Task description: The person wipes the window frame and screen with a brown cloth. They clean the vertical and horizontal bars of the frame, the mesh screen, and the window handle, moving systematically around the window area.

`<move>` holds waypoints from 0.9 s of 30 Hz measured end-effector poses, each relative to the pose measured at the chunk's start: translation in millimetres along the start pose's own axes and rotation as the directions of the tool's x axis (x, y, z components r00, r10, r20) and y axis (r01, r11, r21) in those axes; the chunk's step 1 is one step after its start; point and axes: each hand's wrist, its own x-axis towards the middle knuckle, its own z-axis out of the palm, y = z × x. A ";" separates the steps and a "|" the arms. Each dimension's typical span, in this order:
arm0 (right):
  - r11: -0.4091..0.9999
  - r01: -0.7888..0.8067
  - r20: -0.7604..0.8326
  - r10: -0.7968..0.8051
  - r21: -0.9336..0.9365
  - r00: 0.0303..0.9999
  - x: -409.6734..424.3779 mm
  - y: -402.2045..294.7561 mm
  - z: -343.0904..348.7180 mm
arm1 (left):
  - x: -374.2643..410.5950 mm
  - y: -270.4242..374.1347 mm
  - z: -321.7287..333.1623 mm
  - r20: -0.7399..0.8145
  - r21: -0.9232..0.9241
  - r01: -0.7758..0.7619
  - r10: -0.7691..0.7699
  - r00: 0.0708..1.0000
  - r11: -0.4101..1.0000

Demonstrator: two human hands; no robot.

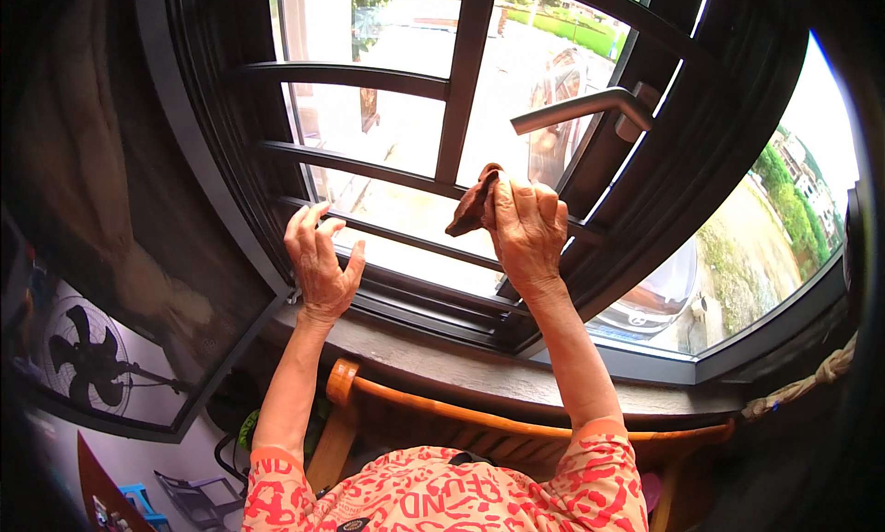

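My right hand (529,231) grips a bunched brown cloth (473,207) in front of the dark metal window bars (387,164). The cloth hangs out to the left of my fingers, near the upright bar (464,96). Above this hand, a metal lever handle (574,111) sticks out from the window frame. My left hand (323,259) is at the lower left of the bars, its fingers bent and apart, holding nothing. Whether its fingertips touch a bar cannot be made out.
Below the window runs a stone sill (442,366), with a wooden chair's curved top rail (484,414) in front of it. A dark-framed open panel (138,255) stands at left. Beyond it are a standing fan (86,356) and a blue stool (143,506). A knotted rope (805,380) hangs at right.
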 end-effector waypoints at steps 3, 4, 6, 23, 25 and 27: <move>1.000 0.003 -0.014 -0.003 -0.024 1.000 -12.1 16.8 -9.8 | 10.0 17.6 8.3 -0.001 -0.043 -0.017 0.017 1.000 0.999; 1.000 -0.005 -0.020 0.005 -0.020 1.000 -16.1 20.6 -11.4 | 12.6 21.2 11.4 0.020 -0.054 -0.012 0.013 1.000 0.998; 0.998 -0.017 0.000 0.017 -0.053 1.000 -23.3 27.2 -18.3 | 20.2 30.8 17.5 0.045 -0.066 -0.021 0.024 0.999 0.998; 0.837 -0.310 -0.152 0.270 -0.451 0.951 -45.9 37.7 -75.7 | 56.7 20.6 67.4 0.175 0.073 -0.191 0.176 0.969 0.979; 0.784 -0.304 -0.163 0.257 -0.541 0.953 -38.2 35.2 -55.3 | 58.1 21.6 70.4 0.107 0.033 -0.221 0.216 0.970 0.975; 0.719 -0.326 -0.163 0.289 -0.614 0.943 -35.5 28.5 -39.8 | 52.7 14.0 78.5 0.075 0.034 -0.236 0.233 0.970 0.971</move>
